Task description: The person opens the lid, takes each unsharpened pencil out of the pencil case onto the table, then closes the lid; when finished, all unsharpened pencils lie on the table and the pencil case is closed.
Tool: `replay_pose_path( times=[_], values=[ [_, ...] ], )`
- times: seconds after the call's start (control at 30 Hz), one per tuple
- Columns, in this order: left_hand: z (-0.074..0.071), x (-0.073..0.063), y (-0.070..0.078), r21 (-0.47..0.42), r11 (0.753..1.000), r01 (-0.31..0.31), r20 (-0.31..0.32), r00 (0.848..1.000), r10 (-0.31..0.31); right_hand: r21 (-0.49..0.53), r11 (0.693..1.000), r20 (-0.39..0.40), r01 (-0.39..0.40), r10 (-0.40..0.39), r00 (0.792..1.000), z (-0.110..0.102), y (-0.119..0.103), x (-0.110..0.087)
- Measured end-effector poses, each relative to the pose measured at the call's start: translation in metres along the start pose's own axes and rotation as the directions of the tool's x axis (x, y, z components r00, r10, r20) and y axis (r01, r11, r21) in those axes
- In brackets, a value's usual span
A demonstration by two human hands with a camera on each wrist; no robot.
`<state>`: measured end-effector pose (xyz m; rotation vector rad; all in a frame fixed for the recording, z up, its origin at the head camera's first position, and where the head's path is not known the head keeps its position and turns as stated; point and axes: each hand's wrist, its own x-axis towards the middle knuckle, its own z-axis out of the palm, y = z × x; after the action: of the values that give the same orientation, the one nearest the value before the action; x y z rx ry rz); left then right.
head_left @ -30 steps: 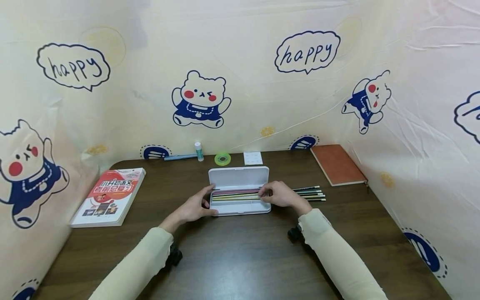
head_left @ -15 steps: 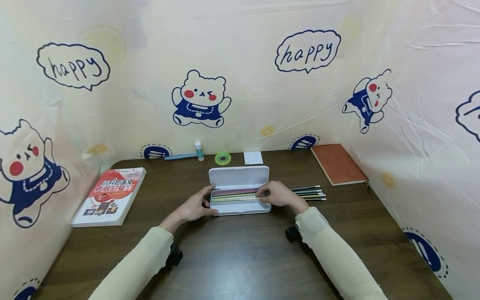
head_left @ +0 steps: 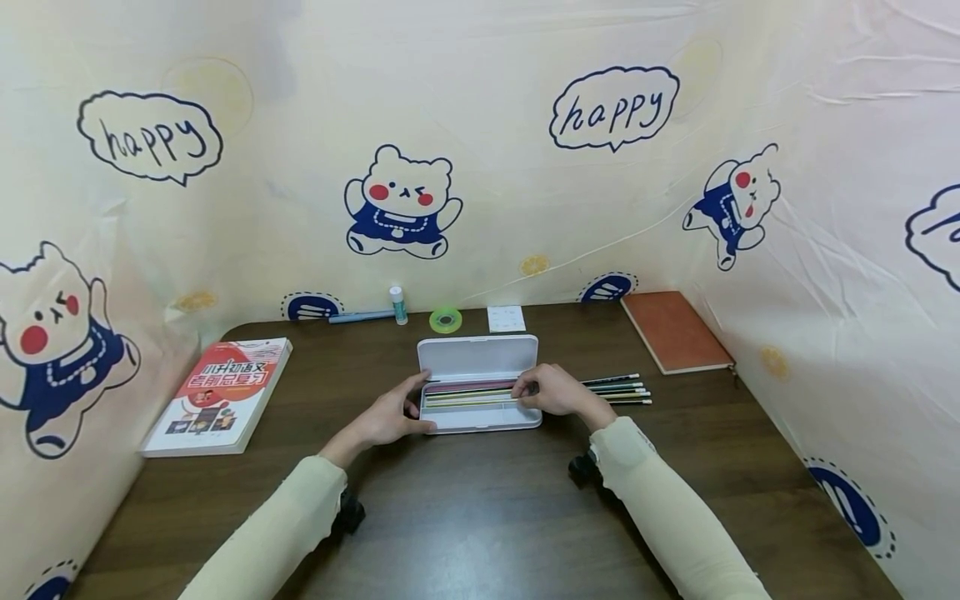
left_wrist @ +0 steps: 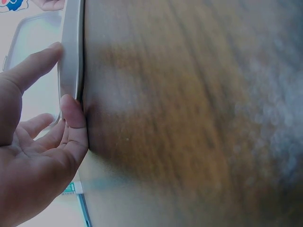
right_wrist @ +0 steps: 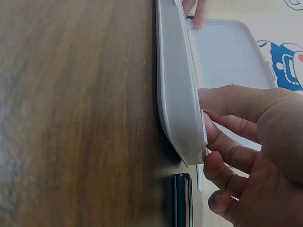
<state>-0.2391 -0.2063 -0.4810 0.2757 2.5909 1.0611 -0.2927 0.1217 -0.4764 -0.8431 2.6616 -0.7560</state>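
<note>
A white pencil case [head_left: 480, 418] stands with its lid [head_left: 477, 357] raised at the back. Several pencils [head_left: 468, 395] lie lengthwise inside it. My left hand [head_left: 386, 414] grips the case's left end, thumb at the front edge and fingers at the side and back. Over the right part of the case, my right hand [head_left: 557, 390] curls its fingers, with thumb and fingertips pinching at a pencil; the hand partly hides the pencils there. The right wrist view shows the thumb and fingertips [right_wrist: 208, 100] just over the case's rim.
More pencils [head_left: 628, 390] lie on the table right of the case. Behind it are a glue stick [head_left: 398, 306], a blue pen [head_left: 362, 316], a green tape roll [head_left: 446, 320] and a white paper pad [head_left: 506, 318]. A book [head_left: 217, 396] lies left, a brown notebook [head_left: 677, 331] right.
My right hand has shifted slightly left over the pencils in the case. The left hand stays on the case's left end, and the case has not moved.
</note>
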Motion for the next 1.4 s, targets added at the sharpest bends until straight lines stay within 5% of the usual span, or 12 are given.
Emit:
replay_pose_path(
  times=[0.83, 1.4],
  values=[
    [0.001, -0.001, -0.001, -0.015, 1.000, -0.011, 0.000, 1.000, 0.011, 0.160, 0.987, -0.032, 0.023, -0.018, 0.999, -0.021, 0.014, -0.017],
    [0.001, -0.001, -0.002, -0.021, 0.999, -0.043, -0.006, 0.999, 0.043, 0.152, 0.988, -0.098, -0.039, 0.055, 0.994, -0.055, 0.056, -0.061]
  ],
)
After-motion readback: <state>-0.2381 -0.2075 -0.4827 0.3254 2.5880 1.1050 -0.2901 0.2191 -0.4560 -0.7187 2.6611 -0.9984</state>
